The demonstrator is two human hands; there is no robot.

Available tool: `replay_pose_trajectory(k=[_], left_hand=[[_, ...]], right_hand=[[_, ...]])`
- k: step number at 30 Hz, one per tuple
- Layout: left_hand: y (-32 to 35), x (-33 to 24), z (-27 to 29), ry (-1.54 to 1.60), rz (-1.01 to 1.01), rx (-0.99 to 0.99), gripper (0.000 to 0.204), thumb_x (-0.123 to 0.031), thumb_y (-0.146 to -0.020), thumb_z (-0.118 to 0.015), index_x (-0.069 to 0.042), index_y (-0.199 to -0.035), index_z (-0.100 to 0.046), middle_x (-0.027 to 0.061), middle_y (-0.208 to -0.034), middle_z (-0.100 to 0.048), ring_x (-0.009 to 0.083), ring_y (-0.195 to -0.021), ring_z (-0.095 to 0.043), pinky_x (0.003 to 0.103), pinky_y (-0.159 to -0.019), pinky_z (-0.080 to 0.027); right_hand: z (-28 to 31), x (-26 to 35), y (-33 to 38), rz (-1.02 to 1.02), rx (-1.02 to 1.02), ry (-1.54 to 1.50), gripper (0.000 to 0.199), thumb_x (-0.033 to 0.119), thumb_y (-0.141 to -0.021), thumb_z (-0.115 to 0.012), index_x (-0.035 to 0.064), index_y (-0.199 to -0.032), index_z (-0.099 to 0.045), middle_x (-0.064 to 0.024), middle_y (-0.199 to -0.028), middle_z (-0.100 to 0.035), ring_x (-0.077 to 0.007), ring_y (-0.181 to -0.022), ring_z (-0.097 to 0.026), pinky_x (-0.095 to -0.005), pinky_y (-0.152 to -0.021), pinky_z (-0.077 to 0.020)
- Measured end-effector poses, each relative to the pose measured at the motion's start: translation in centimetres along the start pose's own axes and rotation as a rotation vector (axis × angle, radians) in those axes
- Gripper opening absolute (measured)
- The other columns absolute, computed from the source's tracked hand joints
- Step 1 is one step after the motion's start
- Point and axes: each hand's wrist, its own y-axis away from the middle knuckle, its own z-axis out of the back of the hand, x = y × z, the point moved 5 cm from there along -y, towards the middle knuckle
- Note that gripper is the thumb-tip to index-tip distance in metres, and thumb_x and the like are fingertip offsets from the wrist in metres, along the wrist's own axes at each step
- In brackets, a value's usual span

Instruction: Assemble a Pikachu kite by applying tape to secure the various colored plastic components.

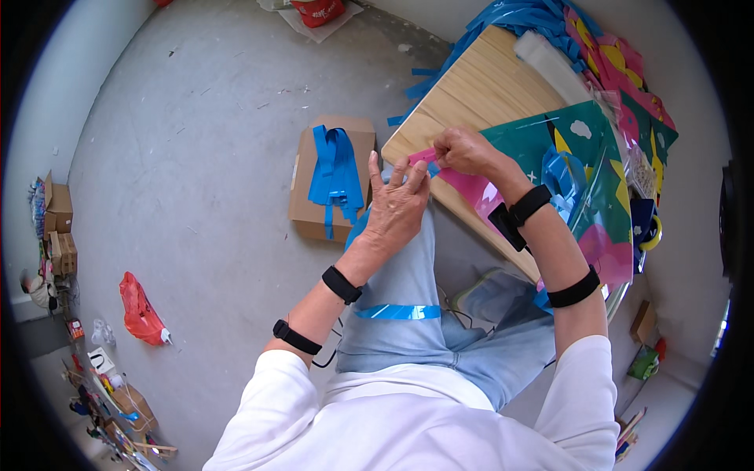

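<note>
A printed plastic sheet [463,184], pink along this side and green farther right, lies partly on the wooden tabletop. Its narrow pink edge stretches between my two hands over my knee. My left hand [397,206] pinches the end of that edge, its outer finger raised and its thumb hidden underneath. My right hand [470,152] is closed on the same edge, fingertips curled in. A small piece of blue strip [433,169] shows between the hands; whether it is joined to the sheet I cannot tell. More blue strip [360,228] hangs beside my left wrist.
Blue strips [336,169] lie on a cardboard box [305,196] left of my knee. The wooden tabletop [471,86] carries blue and pink piles at its far end. A blue band [397,312] crosses my thigh. A red bag [140,310] lies on the floor at left.
</note>
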Motion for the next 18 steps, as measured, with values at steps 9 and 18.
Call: replay_pose_trajectory(k=[9,18], left_hand=[[-0.3,-0.4,0.3,0.046,-0.111,0.014,0.022,-0.006,-0.078,-0.061,0.000,-0.099,-0.067,0.0051,-0.123,-0.052,0.0254,-0.128,-0.044,0.071,-0.108,-0.010],[-0.8,-0.4,0.2,0.032,-0.119,0.072,0.022,-0.004,-0.078,-0.060,0.001,-0.098,-0.066,0.0061,-0.120,-0.054,0.0254,-0.121,-0.050,0.072,-0.107,-0.012]], right_hand=[[0.2,0.9,0.3,-0.016,-0.015,0.083,0.015,0.013,-0.069,-0.067,0.0054,-0.081,-0.071,-0.0167,-0.088,-0.068,-0.0344,-0.088,-0.065,-0.0432,-0.072,-0.0513],[1.3,1.2,0.9,-0.359,0.116,0.140,0.024,0.019,-0.070,-0.069,0.0040,-0.088,-0.072,-0.0197,-0.095,-0.068,-0.0347,-0.095,-0.066,-0.0427,-0.075,-0.0541]])
